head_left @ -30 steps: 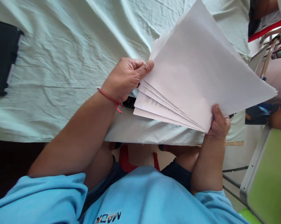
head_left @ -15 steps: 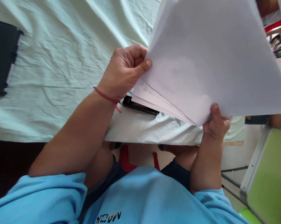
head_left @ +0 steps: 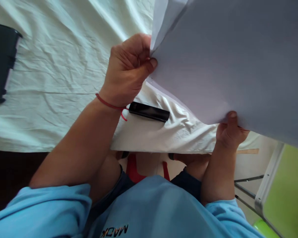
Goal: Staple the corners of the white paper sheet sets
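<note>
White paper sheets point(head_left: 213, 69) are held up above the table, filling the upper right of the head view. My left hand point(head_left: 131, 67) pinches their left edge between thumb and fingers; a red string bracelet is on that wrist. At the lower edge, my right hand point(head_left: 230, 130) grips the sheets with the thumb on top and the fingers hidden beneath. Under the left wrist, a narrow black object like a stapler point(head_left: 150, 111) lies on the cloth, apart from the paper. The sheets' far edges run out of view.
A pale green cloth point(head_left: 52, 72) covers the table. At its left side lies a black case point(head_left: 2, 62). A green folding table point(head_left: 287, 185) with metal legs stands at the lower right, beyond the table's edge.
The sheets have swung over, their lower right part coming down and toward me. The printed sheet edges beneath are now covered, and more of the black object shows. Both hands keep their grip.
</note>
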`<state>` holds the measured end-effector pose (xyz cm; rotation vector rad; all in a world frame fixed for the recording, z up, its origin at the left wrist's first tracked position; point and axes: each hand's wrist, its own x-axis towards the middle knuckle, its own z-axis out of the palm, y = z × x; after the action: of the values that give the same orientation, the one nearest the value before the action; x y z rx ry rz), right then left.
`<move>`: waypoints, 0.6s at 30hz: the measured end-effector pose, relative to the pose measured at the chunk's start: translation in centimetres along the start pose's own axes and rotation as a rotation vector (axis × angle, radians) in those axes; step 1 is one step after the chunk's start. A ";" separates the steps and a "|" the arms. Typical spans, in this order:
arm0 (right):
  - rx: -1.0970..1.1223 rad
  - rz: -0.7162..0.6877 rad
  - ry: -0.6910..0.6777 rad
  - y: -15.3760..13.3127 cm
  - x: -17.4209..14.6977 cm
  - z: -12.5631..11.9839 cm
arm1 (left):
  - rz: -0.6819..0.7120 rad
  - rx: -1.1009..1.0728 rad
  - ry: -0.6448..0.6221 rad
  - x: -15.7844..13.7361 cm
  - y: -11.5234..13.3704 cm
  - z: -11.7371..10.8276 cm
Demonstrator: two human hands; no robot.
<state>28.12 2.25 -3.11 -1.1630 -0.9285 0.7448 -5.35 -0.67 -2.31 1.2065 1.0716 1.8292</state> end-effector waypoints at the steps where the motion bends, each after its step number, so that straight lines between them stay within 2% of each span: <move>1: -0.005 0.002 -0.017 0.1 0.1 -0.2 | 0.017 0.008 0.013 0.0 -0.2 0.0; 5: -0.018 0.012 -0.082 0.9 0.5 -1.1 | -0.001 0.011 -0.004 -0.1 -0.5 0.0; 12: -0.175 0.049 -0.156 1.4 0.5 -1.5 | -0.268 0.099 -0.182 -0.8 0.8 -0.2; 18: -0.118 -0.031 -0.078 1.6 0.7 -1.2 | -0.228 0.154 -0.220 -0.7 1.8 -0.5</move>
<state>29.48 2.80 -4.68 -1.2266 -1.0648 0.7221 -5.73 -2.16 -1.10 1.2830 1.1863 1.4282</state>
